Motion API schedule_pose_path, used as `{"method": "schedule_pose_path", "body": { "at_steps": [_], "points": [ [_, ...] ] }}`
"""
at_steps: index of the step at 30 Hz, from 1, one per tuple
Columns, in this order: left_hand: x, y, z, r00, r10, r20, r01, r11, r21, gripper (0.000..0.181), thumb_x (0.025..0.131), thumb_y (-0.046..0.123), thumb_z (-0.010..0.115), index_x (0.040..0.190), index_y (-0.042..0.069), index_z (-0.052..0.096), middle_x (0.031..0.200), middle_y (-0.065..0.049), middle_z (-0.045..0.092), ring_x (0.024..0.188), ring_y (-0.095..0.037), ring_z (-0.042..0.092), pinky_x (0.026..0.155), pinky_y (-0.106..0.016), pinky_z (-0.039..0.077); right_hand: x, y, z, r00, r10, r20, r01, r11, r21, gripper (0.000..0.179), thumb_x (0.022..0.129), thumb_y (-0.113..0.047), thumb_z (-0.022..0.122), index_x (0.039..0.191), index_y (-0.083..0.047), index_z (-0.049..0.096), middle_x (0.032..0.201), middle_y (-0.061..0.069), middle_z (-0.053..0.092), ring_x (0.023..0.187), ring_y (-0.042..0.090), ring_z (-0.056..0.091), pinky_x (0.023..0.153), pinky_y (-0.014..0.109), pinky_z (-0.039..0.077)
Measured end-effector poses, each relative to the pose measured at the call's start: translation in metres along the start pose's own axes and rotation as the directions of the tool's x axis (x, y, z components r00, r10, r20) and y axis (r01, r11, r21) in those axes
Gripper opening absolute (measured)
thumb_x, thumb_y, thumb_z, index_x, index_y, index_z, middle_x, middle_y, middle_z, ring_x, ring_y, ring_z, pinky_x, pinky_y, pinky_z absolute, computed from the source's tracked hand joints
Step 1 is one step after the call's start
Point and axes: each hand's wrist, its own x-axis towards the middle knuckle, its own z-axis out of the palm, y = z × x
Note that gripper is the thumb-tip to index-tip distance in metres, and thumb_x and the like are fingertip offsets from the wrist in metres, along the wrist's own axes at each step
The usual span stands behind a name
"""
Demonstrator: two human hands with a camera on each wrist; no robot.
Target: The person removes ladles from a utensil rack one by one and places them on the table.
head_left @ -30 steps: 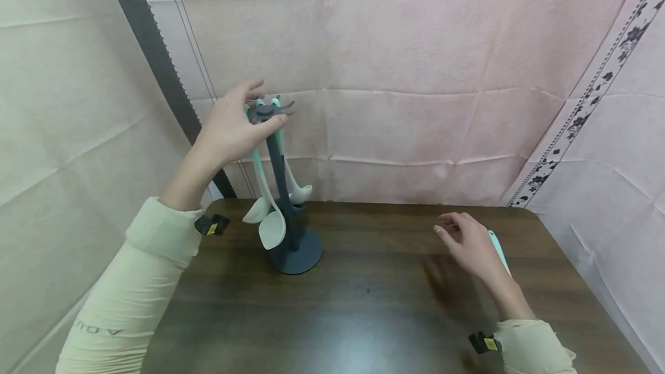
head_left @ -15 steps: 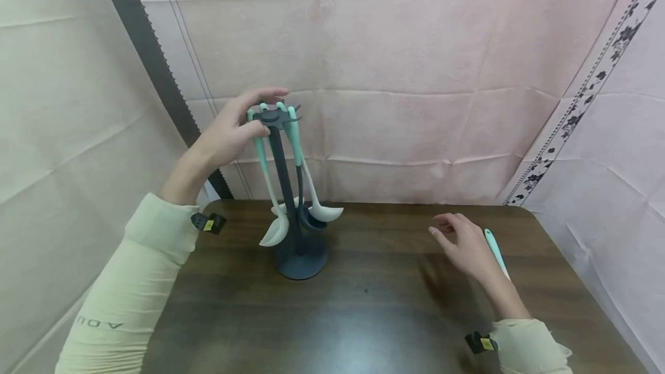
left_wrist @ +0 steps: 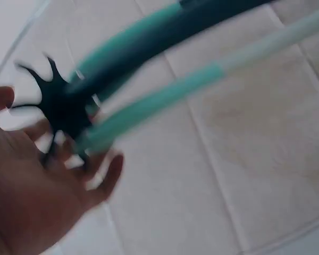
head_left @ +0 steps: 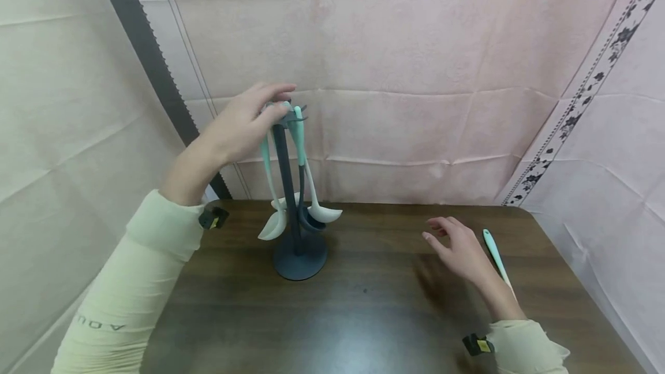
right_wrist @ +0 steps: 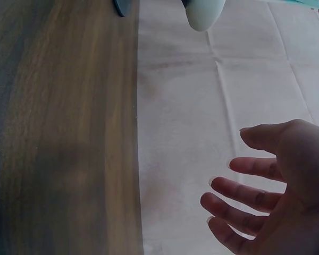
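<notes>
A dark utensil stand [head_left: 287, 189] stands upright on the table at centre left in the head view. From its hooked top hang several mint-handled utensils, among them a white ladle [head_left: 324, 213], a dark ladle [head_left: 312, 223] and a white spoon-like head [head_left: 273, 226]. My left hand [head_left: 239, 123] is at the stand's top, thumb above it and fingers reaching behind. In the left wrist view the loosely spread fingers lie about the hooked top [left_wrist: 64, 103], blurred; exact contact is unclear. My right hand [head_left: 459, 250] hovers above the table at right, fingers relaxed, holding nothing.
On the brown table [head_left: 374, 258], a mint-handled utensil [head_left: 494, 253] lies right of my right hand, its lower end hidden by the forearm. Pale cloth [head_left: 395, 131] hangs behind the table's far edge and at both sides.
The stand's top has turned, carrying the hanging utensils round it, mostly before the half-second-ago frame. My left hand has since moved slightly right, its thumb now over the top. The right hand barely shifted.
</notes>
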Motion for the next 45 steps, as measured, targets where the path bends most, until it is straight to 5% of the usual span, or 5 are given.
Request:
{"method": "schedule_pose_path", "body": {
  "at_steps": [5, 11, 20, 26, 45],
  "points": [
    [0.000, 0.021, 0.012, 0.996, -0.072, -0.058, 0.083, 0.974, 0.212, 0.063, 0.107, 0.060, 0.042, 0.157, 0.024, 0.053, 0.145, -0.010, 0.058, 0.126, -0.031, 0.054, 0.104, -0.055, 0.045, -0.002, 0.002, 0.001, 1.000, 0.017, 0.008, -0.017, 1.000, 0.011, 0.032, 0.104, -0.021, 0.070, 0.129, -0.001, 0.069, 0.121, 0.020, 0.069, 0.107, 0.038, 0.069, 0.091, 0.060, 0.056],
    [-0.002, 0.018, 0.019, 0.988, -0.083, -0.131, 0.106, 0.977, 0.183, 0.046, 0.101, 0.032, 0.050, 0.143, 0.027, 0.068, 0.134, -0.008, 0.062, 0.109, -0.028, 0.051, 0.089, -0.048, 0.043, -0.002, 0.004, 0.004, 1.000, 0.007, 0.023, -0.007, 1.000, 0.024, 0.032, 0.104, -0.020, 0.069, 0.129, 0.000, 0.069, 0.122, 0.021, 0.070, 0.107, 0.039, 0.069, 0.091, 0.060, 0.056],
    [0.005, -0.015, 0.016, 0.988, 0.101, -0.119, -0.099, 0.995, 0.021, 0.047, 0.094, 0.017, 0.053, 0.134, 0.032, 0.073, 0.134, 0.008, 0.064, 0.116, -0.017, 0.054, 0.096, -0.049, 0.044, -0.001, 0.001, 0.011, 0.998, -0.044, 0.049, 0.042, 0.998, 0.044, 0.032, 0.104, -0.022, 0.069, 0.129, -0.002, 0.069, 0.120, 0.017, 0.070, 0.107, 0.037, 0.069, 0.092, 0.057, 0.057],
    [0.010, -0.021, 0.021, 0.968, 0.196, -0.158, -0.185, 0.979, 0.081, 0.046, 0.095, 0.019, 0.051, 0.134, 0.029, 0.073, 0.131, 0.008, 0.067, 0.111, -0.016, 0.058, 0.094, -0.045, 0.046, 0.006, -0.013, 0.013, 0.993, -0.112, 0.030, 0.109, 0.990, 0.088, 0.032, 0.104, -0.024, 0.069, 0.131, -0.006, 0.069, 0.118, 0.008, 0.071, 0.103, 0.026, 0.070, 0.088, 0.050, 0.059],
    [0.006, -0.017, 0.024, 0.964, 0.209, -0.165, -0.179, 0.967, 0.180, 0.047, 0.096, 0.027, 0.046, 0.134, 0.028, 0.073, 0.138, 0.005, 0.067, 0.110, -0.021, 0.062, 0.093, -0.049, 0.050, 0.085, -0.167, 0.005, 0.919, -0.382, -0.100, 0.388, 0.829, 0.403, 0.046, 0.103, -0.019, 0.071, 0.147, -0.014, 0.061, 0.127, 0.004, 0.072, 0.103, 0.016, 0.072, 0.089, 0.043, 0.061]
  ]
}}
